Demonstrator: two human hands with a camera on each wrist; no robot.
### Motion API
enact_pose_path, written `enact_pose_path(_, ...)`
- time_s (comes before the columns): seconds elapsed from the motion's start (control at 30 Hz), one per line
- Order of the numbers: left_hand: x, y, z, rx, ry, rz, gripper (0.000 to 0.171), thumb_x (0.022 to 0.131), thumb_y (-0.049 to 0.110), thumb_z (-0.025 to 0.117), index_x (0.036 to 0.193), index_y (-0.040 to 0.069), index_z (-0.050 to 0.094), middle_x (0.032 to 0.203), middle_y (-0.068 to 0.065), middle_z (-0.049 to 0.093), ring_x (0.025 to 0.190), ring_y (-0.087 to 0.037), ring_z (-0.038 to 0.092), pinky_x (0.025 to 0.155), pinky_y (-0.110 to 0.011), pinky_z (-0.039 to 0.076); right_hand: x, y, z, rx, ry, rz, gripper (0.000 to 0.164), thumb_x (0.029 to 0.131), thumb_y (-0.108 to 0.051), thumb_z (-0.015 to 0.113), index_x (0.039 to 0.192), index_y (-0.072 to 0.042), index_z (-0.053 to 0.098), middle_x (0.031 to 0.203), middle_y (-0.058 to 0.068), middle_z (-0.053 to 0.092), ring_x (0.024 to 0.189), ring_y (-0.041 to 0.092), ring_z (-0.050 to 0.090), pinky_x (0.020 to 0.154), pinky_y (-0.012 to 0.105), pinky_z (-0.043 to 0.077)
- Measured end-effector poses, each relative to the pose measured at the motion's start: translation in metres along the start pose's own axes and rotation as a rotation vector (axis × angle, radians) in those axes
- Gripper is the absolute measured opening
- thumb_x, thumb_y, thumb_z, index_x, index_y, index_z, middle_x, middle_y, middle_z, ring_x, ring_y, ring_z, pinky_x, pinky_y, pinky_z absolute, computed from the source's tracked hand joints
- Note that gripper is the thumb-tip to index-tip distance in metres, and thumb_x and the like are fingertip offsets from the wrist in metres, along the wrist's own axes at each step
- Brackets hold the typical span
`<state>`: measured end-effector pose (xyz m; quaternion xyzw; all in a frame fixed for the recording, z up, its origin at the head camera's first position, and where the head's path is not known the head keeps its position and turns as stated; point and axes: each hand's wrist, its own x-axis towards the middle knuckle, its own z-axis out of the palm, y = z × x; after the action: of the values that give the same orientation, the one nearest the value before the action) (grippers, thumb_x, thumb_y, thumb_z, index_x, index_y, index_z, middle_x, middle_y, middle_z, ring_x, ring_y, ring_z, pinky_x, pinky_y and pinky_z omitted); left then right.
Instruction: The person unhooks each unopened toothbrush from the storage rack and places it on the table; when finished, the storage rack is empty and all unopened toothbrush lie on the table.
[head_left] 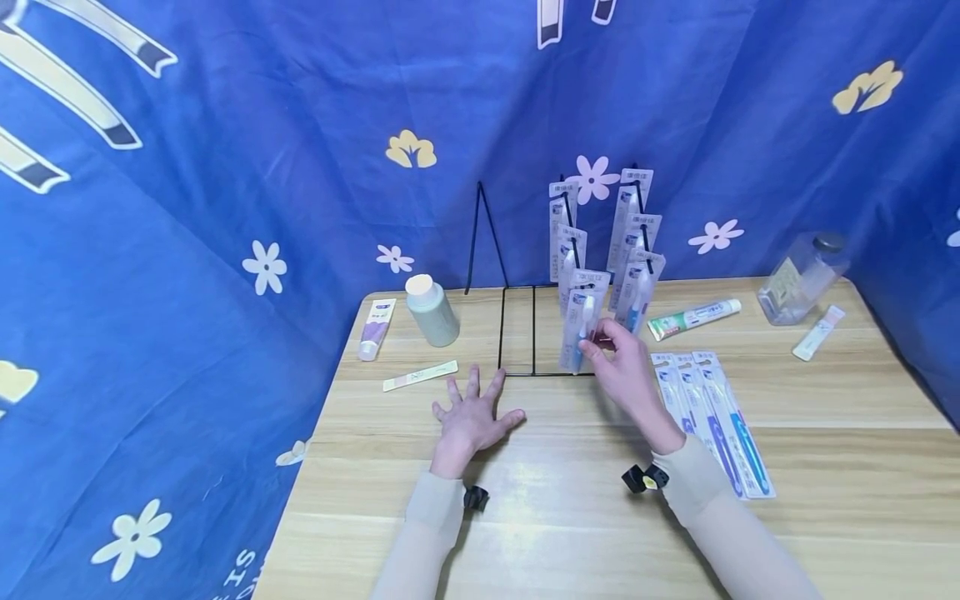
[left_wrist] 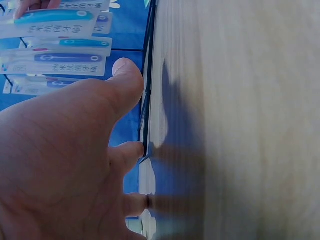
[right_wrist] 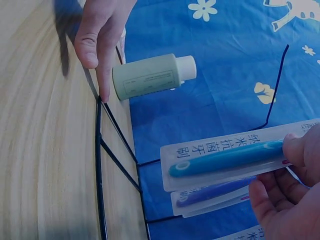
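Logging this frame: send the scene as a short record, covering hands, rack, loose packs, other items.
left hand: fingers spread, one fingertip at rack's front left corner
right hand: pinches front toothbrush pack of left row
rack: black wire, two rows of hanging packs
loose packs: three, flat, side by side, right of rack
left items: bottle, purple-white tube, narrow strip
right items: green-white tube, clear jar, short strip

The wire display rack (head_left: 534, 333) looks like smooth metal. On it, glossy clear plastic toothbrush packs (right_wrist: 225, 157); under it, a smooth, faintly shiny wood-grain tabletop (head_left: 562, 517); behind it, a creased, matt cloth backdrop (head_left: 337, 125).
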<state>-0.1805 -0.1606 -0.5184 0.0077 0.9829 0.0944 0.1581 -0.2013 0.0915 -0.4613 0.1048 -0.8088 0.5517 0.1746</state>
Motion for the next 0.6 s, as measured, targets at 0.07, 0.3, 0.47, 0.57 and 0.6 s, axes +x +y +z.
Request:
enact_pose_path(0.07, 0.0, -0.001, 0.0, -0.002, 0.002, -0.001, 0.085, 0.09, 0.078, 0.048, 0.161, 0.044, 0.016, 0.173, -0.01, 0.004, 0.153, -0.056, 0.001, 0.11, -0.085, 0.016, -0.003, -0.001, -0.002, 0.003, -0.002, 0.011, 0.013, 0.09, -0.001, 0.072, 0.099, 0.004, 0.065, 0.099, 0.022, 0.073, 0.096, 0.036, 0.071, 0.089, 0.049, 0.058)
enact_pose_path(0.3, 0.0, 0.0, -0.001, -0.004, 0.003, -0.001, 0.084, 0.09, 0.078, 0.047, 0.161, 0.044, 0.016, 0.173, -0.009, 0.003, 0.154, -0.055, 0.001, 0.11, -0.085, 0.016, -0.019, -0.004, -0.021, -0.024, 0.007, -0.015, 0.013, 0.092, -0.003, 0.072, 0.102, 0.004, 0.067, 0.1, 0.02, 0.074, 0.094, 0.031, 0.072, 0.086, 0.023, 0.057)
enact_pose_path(0.47, 0.0, 0.0, 0.0, -0.011, 0.008, 0.006, 0.084, 0.09, 0.078, 0.047, 0.161, 0.043, 0.018, 0.173, -0.01, 0.004, 0.154, -0.055, 0.002, 0.109, -0.085, 0.017, -0.035, -0.001, -0.039, -0.068, 0.041, -0.062, 0.009, 0.091, -0.002, 0.072, 0.099, 0.001, 0.07, 0.096, 0.016, 0.075, 0.09, 0.003, 0.065, 0.08, 0.006, 0.048)
enact_pose_path(0.57, -0.001, 0.0, 0.0, -0.008, 0.007, 0.006, 0.084, 0.09, 0.078, 0.047, 0.161, 0.044, 0.017, 0.173, -0.009, 0.004, 0.154, -0.055, 0.002, 0.11, -0.085, 0.017, -0.043, 0.005, -0.048, -0.089, 0.058, -0.09, 0.006, 0.089, 0.003, 0.072, 0.095, 0.002, 0.069, 0.092, 0.016, 0.075, 0.089, -0.011, 0.057, 0.08, 0.004, 0.046)
enact_pose_path(0.6, -0.001, 0.0, 0.0, -0.009, 0.006, 0.006, 0.084, 0.09, 0.078, 0.047, 0.161, 0.043, 0.017, 0.173, -0.009, 0.004, 0.154, -0.055, 0.002, 0.11, -0.085, 0.017, -0.045, 0.008, -0.052, -0.103, 0.061, -0.095, 0.006, 0.089, 0.005, 0.072, 0.093, 0.002, 0.069, 0.091, 0.016, 0.075, 0.089, -0.013, 0.056, 0.08, 0.004, 0.046)
